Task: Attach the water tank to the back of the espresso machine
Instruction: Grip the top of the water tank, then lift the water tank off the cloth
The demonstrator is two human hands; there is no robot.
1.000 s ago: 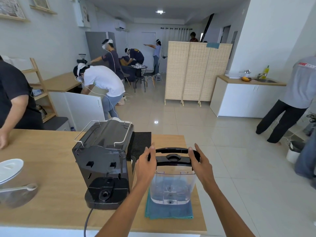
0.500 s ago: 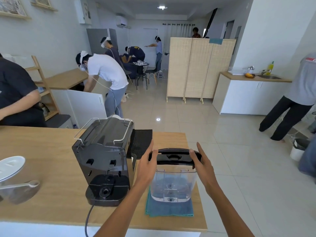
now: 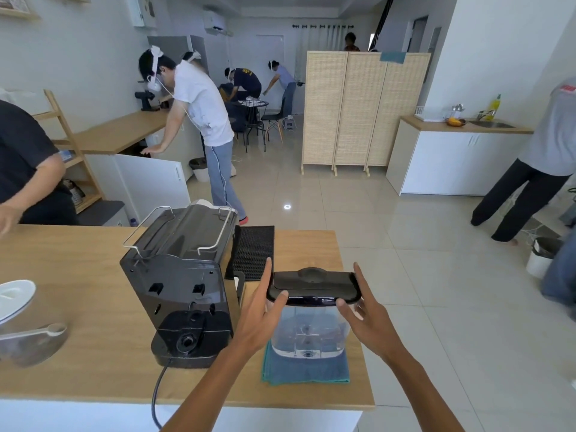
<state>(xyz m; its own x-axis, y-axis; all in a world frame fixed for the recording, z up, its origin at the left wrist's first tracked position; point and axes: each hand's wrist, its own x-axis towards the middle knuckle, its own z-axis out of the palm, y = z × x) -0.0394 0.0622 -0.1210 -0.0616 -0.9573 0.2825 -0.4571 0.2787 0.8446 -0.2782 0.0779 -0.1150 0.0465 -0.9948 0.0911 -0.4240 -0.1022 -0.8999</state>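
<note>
The black espresso machine [image 3: 180,275] stands on the wooden counter [image 3: 78,307] with its back towards me, the round socket low on its base showing. Just to its right is the clear water tank [image 3: 308,332] with a black lid [image 3: 311,283], over a blue cloth [image 3: 305,371]. My left hand [image 3: 258,319] clasps the tank's left side, thumb on the lid's front edge and fingers straight up. My right hand [image 3: 371,322] clasps the right side the same way. Whether the tank's bottom touches the cloth I cannot tell.
A black ribbed mat [image 3: 254,251] lies behind the tank beside the machine. The machine's power cord [image 3: 156,391] hangs over the near counter edge. A glass jug with a white lid [image 3: 18,322] sits far left. A person in black [image 3: 28,169] leans at the counter's left end.
My thumbs have come round onto the front edge of the lid. The tank stays over the blue cloth, and the machine has not moved.
</note>
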